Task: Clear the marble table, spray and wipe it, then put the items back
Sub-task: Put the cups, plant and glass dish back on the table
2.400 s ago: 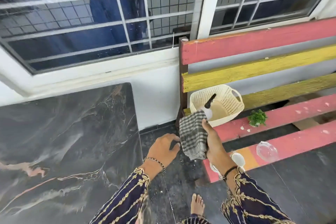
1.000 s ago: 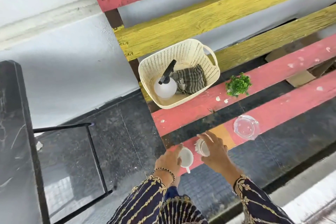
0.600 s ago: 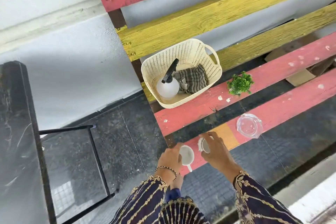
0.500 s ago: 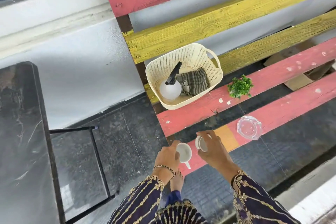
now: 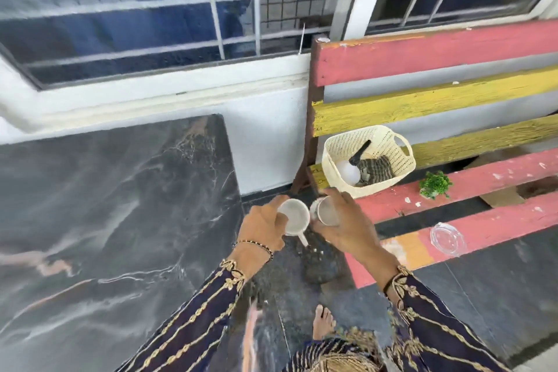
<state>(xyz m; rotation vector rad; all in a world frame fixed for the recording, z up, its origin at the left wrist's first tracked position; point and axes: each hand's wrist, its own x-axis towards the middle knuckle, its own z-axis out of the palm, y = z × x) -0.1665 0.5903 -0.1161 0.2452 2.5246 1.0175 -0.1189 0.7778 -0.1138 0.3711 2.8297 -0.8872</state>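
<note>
My left hand grips a white cup with a handle pointing down. My right hand holds a second white cup right beside it. Both cups hang in the air over the dark floor, between the bench and the dark marble table on the left, whose top is bare. On the bench, a cream basket contains a white spray bottle with a black nozzle and a checked cloth.
The red and yellow slatted bench fills the right side. A small green plant and a clear glass lid lie on its seat. A barred window and white wall stand behind. My bare foot is on the floor.
The cloth went into the basket. Both hands lifted the two white cups off the bench's front slat and carried them left toward the marble table; my view swung left and up.
</note>
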